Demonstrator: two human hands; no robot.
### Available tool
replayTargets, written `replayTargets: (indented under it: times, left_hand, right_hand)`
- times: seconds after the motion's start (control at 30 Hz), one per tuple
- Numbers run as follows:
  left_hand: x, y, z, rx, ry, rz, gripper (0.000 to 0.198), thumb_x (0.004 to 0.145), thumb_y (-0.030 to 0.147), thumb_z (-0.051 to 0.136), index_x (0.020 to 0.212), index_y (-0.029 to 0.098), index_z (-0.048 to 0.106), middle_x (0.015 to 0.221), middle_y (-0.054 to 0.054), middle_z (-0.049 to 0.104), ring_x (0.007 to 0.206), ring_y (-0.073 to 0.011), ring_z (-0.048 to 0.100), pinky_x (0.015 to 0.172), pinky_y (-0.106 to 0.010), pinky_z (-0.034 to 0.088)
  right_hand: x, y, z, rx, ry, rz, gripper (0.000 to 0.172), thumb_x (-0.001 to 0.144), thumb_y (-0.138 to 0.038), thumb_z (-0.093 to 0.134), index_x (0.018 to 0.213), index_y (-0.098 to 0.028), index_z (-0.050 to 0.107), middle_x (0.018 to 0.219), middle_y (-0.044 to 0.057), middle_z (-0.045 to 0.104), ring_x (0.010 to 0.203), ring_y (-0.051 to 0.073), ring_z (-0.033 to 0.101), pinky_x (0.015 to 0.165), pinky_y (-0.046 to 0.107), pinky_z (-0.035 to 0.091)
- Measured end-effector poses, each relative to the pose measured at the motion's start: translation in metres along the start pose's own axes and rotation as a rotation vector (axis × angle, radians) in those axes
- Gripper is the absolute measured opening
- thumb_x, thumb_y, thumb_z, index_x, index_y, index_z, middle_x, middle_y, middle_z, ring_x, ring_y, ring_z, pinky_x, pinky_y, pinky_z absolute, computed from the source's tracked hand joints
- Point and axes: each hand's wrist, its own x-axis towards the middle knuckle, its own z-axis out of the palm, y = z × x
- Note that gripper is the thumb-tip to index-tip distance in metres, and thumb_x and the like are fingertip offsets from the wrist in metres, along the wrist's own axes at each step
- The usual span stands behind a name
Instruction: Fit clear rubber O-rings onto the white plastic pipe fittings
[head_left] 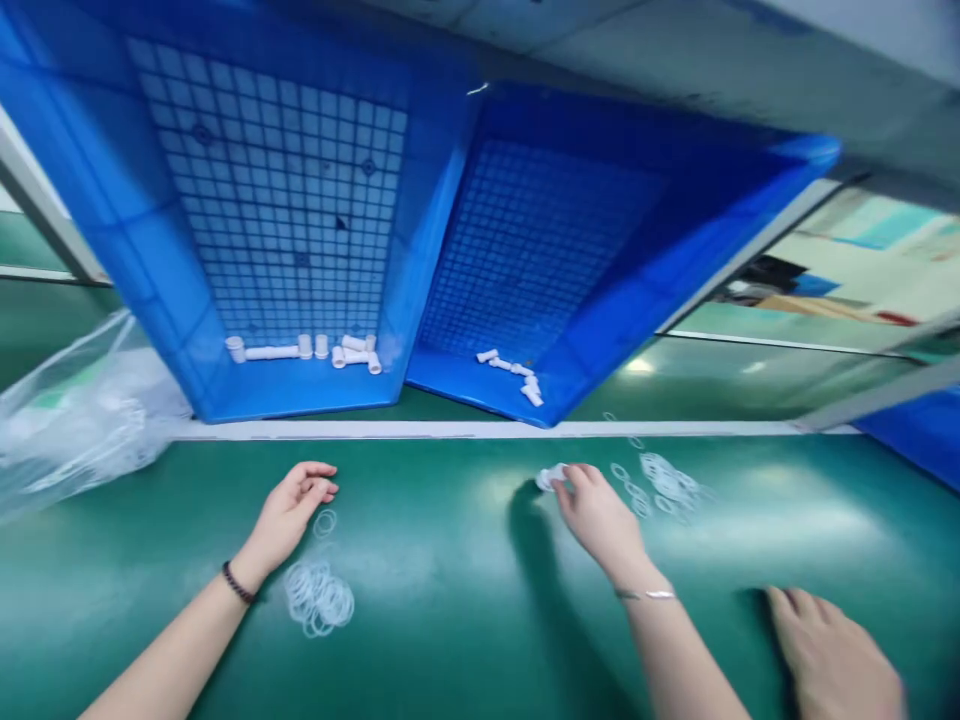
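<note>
My left hand (291, 502) hovers over the green work surface with its fingers loosely bent and the tips apart; I see nothing between them. Just below those fingertips lies a single clear ring (325, 523), and nearer me is a heap of thin clear rings (319, 600). Between thumb and fingers, my right hand (600, 515) grips a small white pipe fitting (550, 477), partly covered by the fingers. To the right of that hand, a second group of clear rings (670, 485) is spread out.
Two tilted blue crates stand behind the ledge (480, 430): the left crate (300, 395) and right crate (480, 393) hold several white fittings along their lower edges. A clear plastic bag (90, 430) lies at left. A co-worker's hand (836, 650) rests at lower right.
</note>
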Motion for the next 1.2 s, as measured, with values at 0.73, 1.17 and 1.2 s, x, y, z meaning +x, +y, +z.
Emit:
replayTargets:
  times: [0.73, 1.17, 1.2]
  left_hand:
    - [0.178, 0.074, -0.111, 0.975, 0.416, 0.267, 0.022, 0.090, 0.026, 0.058, 0.106, 0.012, 0.061, 0.118, -0.010, 0.059, 0.116, -0.0246, 0.052, 0.099, -0.051, 0.040]
    - [0.054, 0.059, -0.048, 0.144, 0.129, 0.085, 0.031, 0.081, 0.026, 0.064, 0.108, 0.011, 0.065, 0.094, -0.009, 0.067, 0.082, -0.0182, 0.063, 0.079, -0.034, 0.050]
    - [0.044, 0.049, -0.041, -0.082, 0.097, 0.019, 0.033, 0.078, 0.026, 0.068, 0.108, 0.013, 0.065, 0.098, -0.009, 0.068, 0.083, -0.0176, 0.063, 0.078, -0.032, 0.050]
  right_hand:
    - [0.000, -0.270, 0.008, 0.534, -0.329, -0.934, 0.018, 0.094, -0.031, 0.054, 0.106, -0.026, 0.066, 0.105, 0.006, 0.062, 0.091, 0.019, 0.058, 0.062, 0.024, 0.046]
    - [0.002, -0.264, 0.020, 0.941, -0.421, -0.706, 0.012, 0.090, -0.025, 0.061, 0.093, -0.024, 0.073, 0.091, 0.002, 0.064, 0.083, 0.014, 0.061, 0.076, 0.024, 0.047]
    - [0.004, -0.264, 0.021, 1.011, -0.432, -0.678, 0.012, 0.089, -0.023, 0.061, 0.092, -0.023, 0.073, 0.090, 0.002, 0.065, 0.083, 0.014, 0.061, 0.078, 0.025, 0.047]
